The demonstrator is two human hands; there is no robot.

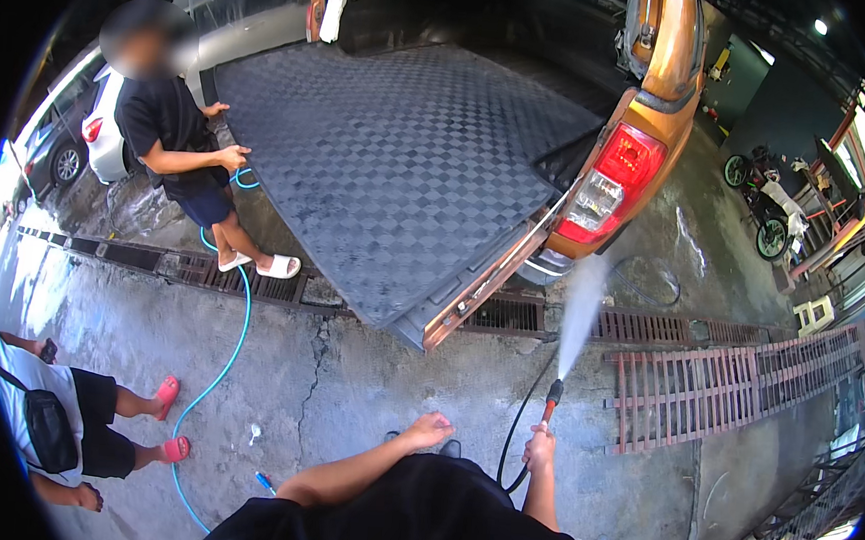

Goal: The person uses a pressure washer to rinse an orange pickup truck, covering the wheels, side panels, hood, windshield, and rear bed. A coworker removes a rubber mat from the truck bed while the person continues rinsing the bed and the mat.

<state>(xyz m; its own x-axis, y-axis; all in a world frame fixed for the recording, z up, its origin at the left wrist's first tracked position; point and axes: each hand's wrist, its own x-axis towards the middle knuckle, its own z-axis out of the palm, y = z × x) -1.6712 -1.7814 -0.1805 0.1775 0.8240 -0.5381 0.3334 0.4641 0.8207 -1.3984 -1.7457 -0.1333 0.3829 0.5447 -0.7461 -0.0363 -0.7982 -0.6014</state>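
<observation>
My right hand (539, 449) grips a pressure-washer spray gun (552, 399) with a dark nozzle and an orange-red section. A wide white water spray (583, 303) leaves it towards the rear bumper (549, 267) of an orange pickup truck, below the red and clear tail light (610, 181). From the gun a black hose (508, 445) loops down beside me. My left hand (430, 429) is in front of my body, holding nothing, its fingers loosely curled. A black checkered bed mat (410, 163) lies over the lowered tailgate (480, 292) and sticks out to the left.
A co-worker (167, 131) in white slides holds the mat's left edge. Another person (83, 419) in pink slides stands at lower left. A light-blue hose (241, 332) crosses the concrete. Drain grates (643, 327) run across the floor; metal ramps (694, 397) and a motorcycle (768, 207) are at right.
</observation>
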